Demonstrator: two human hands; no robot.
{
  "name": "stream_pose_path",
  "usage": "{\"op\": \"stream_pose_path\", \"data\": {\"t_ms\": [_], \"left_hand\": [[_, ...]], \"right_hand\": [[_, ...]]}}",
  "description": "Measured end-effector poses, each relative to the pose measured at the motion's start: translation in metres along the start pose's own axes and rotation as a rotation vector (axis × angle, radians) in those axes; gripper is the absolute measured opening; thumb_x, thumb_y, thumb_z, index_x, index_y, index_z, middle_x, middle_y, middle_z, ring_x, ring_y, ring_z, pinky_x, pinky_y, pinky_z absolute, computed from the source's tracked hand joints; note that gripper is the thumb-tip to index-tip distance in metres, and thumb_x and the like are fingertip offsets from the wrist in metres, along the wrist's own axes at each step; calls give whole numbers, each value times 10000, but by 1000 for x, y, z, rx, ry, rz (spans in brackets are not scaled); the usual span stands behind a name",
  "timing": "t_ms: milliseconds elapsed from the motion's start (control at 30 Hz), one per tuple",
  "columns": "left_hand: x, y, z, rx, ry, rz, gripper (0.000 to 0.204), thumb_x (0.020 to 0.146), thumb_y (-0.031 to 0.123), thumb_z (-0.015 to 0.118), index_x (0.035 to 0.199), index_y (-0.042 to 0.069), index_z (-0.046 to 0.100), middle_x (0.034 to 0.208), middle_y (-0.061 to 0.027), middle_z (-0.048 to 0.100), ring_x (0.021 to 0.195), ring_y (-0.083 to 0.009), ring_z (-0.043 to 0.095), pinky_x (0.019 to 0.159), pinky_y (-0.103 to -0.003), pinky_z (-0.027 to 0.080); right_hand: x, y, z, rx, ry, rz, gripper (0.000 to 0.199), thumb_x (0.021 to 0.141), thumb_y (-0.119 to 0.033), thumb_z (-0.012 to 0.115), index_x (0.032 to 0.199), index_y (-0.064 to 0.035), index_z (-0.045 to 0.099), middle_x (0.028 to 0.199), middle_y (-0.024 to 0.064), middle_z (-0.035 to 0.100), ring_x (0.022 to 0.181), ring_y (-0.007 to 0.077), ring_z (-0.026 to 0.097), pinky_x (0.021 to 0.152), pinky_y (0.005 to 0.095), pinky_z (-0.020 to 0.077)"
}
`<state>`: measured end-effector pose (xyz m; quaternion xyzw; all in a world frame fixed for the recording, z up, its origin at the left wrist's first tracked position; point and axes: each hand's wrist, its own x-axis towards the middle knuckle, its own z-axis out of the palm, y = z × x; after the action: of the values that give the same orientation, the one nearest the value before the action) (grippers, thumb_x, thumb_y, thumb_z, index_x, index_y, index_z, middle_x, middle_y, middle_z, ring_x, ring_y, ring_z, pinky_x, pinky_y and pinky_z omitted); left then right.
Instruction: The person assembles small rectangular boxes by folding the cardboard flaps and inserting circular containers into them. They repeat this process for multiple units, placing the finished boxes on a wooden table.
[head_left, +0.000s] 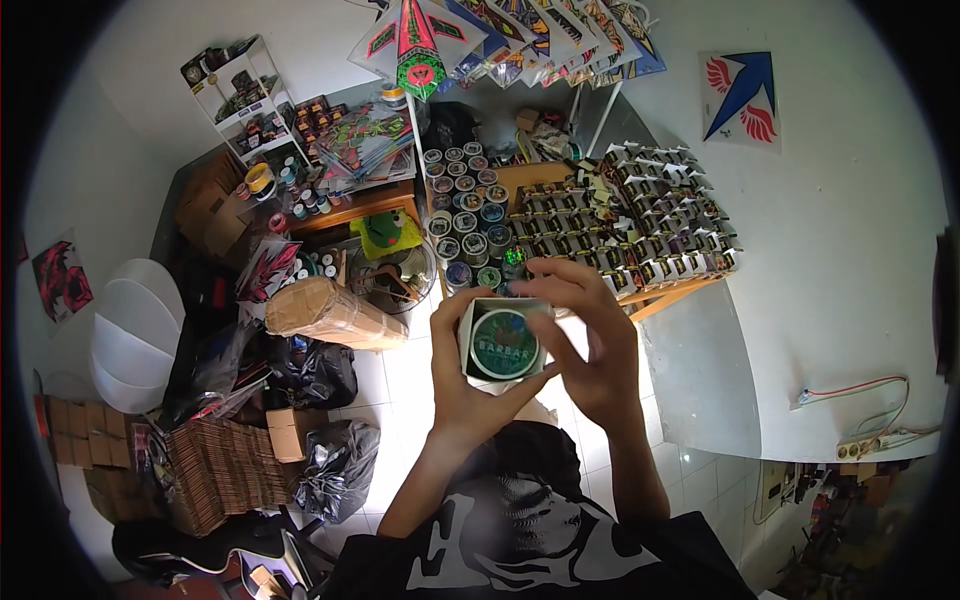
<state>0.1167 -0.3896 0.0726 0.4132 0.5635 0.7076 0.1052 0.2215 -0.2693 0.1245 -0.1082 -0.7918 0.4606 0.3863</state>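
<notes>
My left hand is wrapped around a small white box, its thumb along the near side. The box's open top faces up. Inside sits a round green-topped item with a white rim, nearly filling the opening. My right hand is at the box's right and far edges. Its fingers are spread and bent, with one fingertip over the box's right rim; I see nothing held between them. Just beyond the hands, several round-topped containers stand in rows on a table.
Rows of small open boxes cover the table's right part. Kites in clear sleeves hang above. A taped cardboard roll, black plastic bags and stacked cardboard are at left. A power strip is on the right wall.
</notes>
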Motion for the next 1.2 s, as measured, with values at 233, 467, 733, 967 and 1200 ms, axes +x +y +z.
{"op": "stream_pose_path", "data": {"t_ms": [233, 467, 733, 967, 1200], "left_hand": [[-2, 6, -5, 60, 16, -33, 1094, 651, 195, 1067, 1497, 35, 391, 1393, -118, 506, 1276, -232, 594, 1088, -365, 536], [-9, 1, -15, 140, 25, 44, 1128, 643, 203, 1071, 1516, 27, 378, 1418, -129, 493, 1302, -239, 581, 1100, -365, 529], [-14, 3, -18, 80, 58, 30, 999, 705, 165, 1023, 1490, 16, 424, 1361, -164, 515, 1256, -283, 602, 1071, -403, 513], [-14, 3, -23, 176, 65, 115, 999, 673, 121, 1002, 1480, 17, 421, 1344, -158, 522, 1237, -277, 597, 1051, -397, 517], [-19, -5, -31, 242, 19, 145, 1060, 647, 129, 1008, 1503, 18, 392, 1378, -147, 491, 1246, -254, 577, 1054, -382, 516]], "right_hand": [[-24, 24, 5, 477, 50, 511, 431, 1160, -293, 480, 1467, -19, 610, 1367, 166, 677, 1220, 211, 677, 1053, 388, 530], [-37, 13, 13, 458, 72, 446, 386, 1136, -245, 545, 1459, -41, 602, 1496, 121, 598, 1359, 229, 606, 1118, 413, 494], [-20, -39, 10, -255, 134, -45, 452, 829, -169, 922, 1266, -169, 807, 1526, 150, 565, 1402, 341, 572, 1103, 491, 469], [-15, -55, 20, -506, -22, -66, 497, 721, -187, 963, 1204, -191, 846, 1534, 123, 595, 1467, 379, 504, 1197, 520, 427], [-16, -44, 19, -388, -139, 9, 497, 743, -198, 962, 1225, -204, 842, 1554, 104, 581, 1478, 336, 506, 1199, 493, 436]]}}
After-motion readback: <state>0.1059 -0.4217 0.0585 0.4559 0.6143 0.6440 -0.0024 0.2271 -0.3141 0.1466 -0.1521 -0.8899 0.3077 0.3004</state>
